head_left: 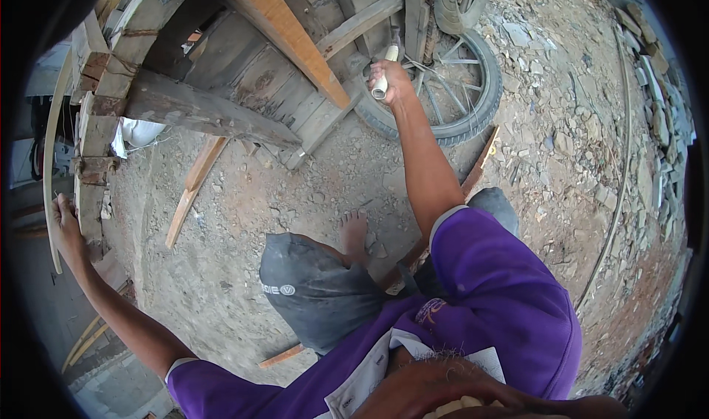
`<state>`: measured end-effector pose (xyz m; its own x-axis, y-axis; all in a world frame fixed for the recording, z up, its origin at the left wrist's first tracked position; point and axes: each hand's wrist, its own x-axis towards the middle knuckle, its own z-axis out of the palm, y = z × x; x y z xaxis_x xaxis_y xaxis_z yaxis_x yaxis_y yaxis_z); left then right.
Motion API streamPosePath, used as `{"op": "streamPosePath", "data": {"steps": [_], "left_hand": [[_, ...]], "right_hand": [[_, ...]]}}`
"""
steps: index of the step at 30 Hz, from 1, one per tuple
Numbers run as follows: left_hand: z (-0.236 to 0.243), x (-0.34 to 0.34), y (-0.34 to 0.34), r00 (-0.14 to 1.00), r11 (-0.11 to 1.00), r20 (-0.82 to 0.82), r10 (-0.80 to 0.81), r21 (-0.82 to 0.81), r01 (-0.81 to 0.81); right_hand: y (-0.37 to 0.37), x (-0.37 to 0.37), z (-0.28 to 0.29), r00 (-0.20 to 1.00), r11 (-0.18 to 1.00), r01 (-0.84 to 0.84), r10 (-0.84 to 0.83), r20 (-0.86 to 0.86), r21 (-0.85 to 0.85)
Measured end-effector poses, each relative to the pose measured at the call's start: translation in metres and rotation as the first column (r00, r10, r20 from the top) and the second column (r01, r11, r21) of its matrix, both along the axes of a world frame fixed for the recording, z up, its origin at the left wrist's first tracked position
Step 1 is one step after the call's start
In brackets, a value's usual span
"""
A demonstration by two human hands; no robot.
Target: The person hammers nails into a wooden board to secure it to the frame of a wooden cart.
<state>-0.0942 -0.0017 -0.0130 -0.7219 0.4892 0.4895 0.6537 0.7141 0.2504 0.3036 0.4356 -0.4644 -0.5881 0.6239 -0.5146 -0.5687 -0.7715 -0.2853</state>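
I am holding my two hands well apart, one out at each side of my body. My right hand (393, 81) is closing firmly round the pale, tube-like handle of a hammer (391, 54); the handle's hollow end is poking out on the near side of my fist, and the dark head is pointing away on the far side. My left hand (68, 231) is bending its fingers at a thin, curved wooden strip (53, 135), which is running up past my fingertips along the outer side of a weathered timber upright (94, 135). I cannot tell whether those fingers are clamping the strip or pinching something small against it.

Just beyond my right hand, a spoked wheel (484, 98) with a dark tyre is leaning by the wooden framework. To the left of that same hand, an orange-brown beam (288, 35) is slanting down, its cut end sitting near my wrist. Between my hands, a thick grey beam (210, 107) is crossing from the upright, and beneath it a loose wooden piece (196, 190) is lying on the rubble-strewn ground (244, 220). Beyond my left hand and a little to its right, a white bundle (140, 132) is showing behind the upright. My bare foot (354, 234) is resting on the ground between both hands, nearer the right. Far to the right of my right hand, broken stones (653, 109) are lying in a heap.
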Motion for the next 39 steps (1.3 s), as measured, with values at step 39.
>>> {"op": "streamPosePath", "data": {"steps": [39], "left_hand": [[0.010, 0.033, 0.010, 0.991, 0.987, 0.006, -0.135, 0.086, 0.134]], "right_hand": [[-0.099, 0.239, -0.077, 0.541, 0.906, 0.303, -0.419, 0.730, 0.295]]}}
